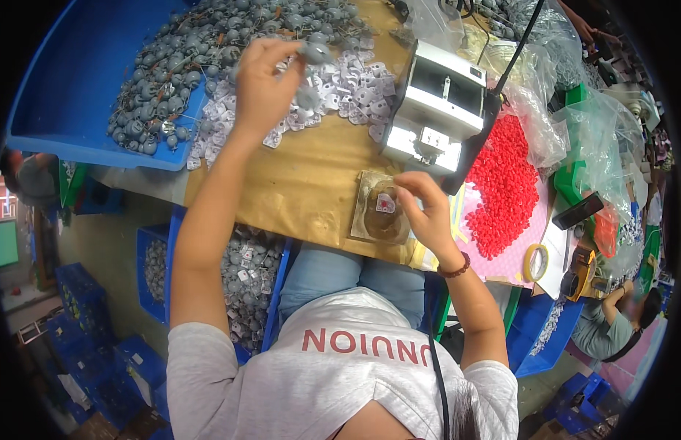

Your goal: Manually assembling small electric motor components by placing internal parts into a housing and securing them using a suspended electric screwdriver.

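My left hand point(265, 84) is raised over the far part of the table, its fingers closed on a grey round part point(316, 53) that is blurred by motion. Below it lie a spread of small white plates with holes point(359, 92) and a large heap of grey round parts with wires point(230, 33). Nearer to me, a square metal fixture point(361, 229) rests at the table's front edge. On it sits a white plate with a red piece point(385, 204). My right hand point(432, 220) hovers at the fixture's right side, thumb and forefinger apart, with nothing visible between them.
A white and black bench machine point(439, 103) stands just beyond the fixture. Right of it are a pile of red pieces point(502, 191), a tape roll point(535, 262) and a phone point(578, 211). A blue bin point(69, 110) stands at the left; filled bins sit below the table.
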`<control>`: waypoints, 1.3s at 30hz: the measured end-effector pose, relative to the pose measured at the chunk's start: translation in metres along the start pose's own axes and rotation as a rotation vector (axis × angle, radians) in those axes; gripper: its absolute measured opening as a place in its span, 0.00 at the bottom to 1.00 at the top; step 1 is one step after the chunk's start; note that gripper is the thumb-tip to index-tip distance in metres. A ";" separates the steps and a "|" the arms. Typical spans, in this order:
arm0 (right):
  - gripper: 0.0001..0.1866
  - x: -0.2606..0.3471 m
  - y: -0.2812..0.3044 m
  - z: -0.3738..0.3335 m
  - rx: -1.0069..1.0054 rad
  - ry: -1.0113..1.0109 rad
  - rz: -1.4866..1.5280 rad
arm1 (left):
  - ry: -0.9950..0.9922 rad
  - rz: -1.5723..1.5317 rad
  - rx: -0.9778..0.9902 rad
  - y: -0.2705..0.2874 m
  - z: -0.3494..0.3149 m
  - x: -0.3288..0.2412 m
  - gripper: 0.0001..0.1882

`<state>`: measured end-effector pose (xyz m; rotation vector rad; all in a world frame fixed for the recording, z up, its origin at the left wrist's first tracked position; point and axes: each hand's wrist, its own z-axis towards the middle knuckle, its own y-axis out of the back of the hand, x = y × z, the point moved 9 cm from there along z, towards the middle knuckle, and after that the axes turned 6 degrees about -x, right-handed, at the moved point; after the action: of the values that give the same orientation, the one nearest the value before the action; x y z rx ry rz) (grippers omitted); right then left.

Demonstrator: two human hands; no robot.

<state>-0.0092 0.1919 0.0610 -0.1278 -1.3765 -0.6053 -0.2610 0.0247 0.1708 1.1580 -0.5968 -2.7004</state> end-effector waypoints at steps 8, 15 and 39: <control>0.17 -0.003 -0.075 0.009 0.160 -0.870 1.048 | -0.349 -0.034 0.280 -0.033 -0.137 -0.096 0.13; 0.17 0.012 -0.063 -0.019 0.414 -0.743 0.802 | -0.107 -0.047 0.260 -0.029 -0.191 -0.074 0.33; 0.14 0.008 -0.022 -0.032 0.074 0.502 -0.618 | 0.114 -0.103 0.434 -0.055 -0.236 -0.067 0.11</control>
<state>0.0093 0.1575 0.0559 0.4992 -0.9302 -1.0167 -0.0429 0.0219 0.0451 1.4627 -1.1761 -2.6370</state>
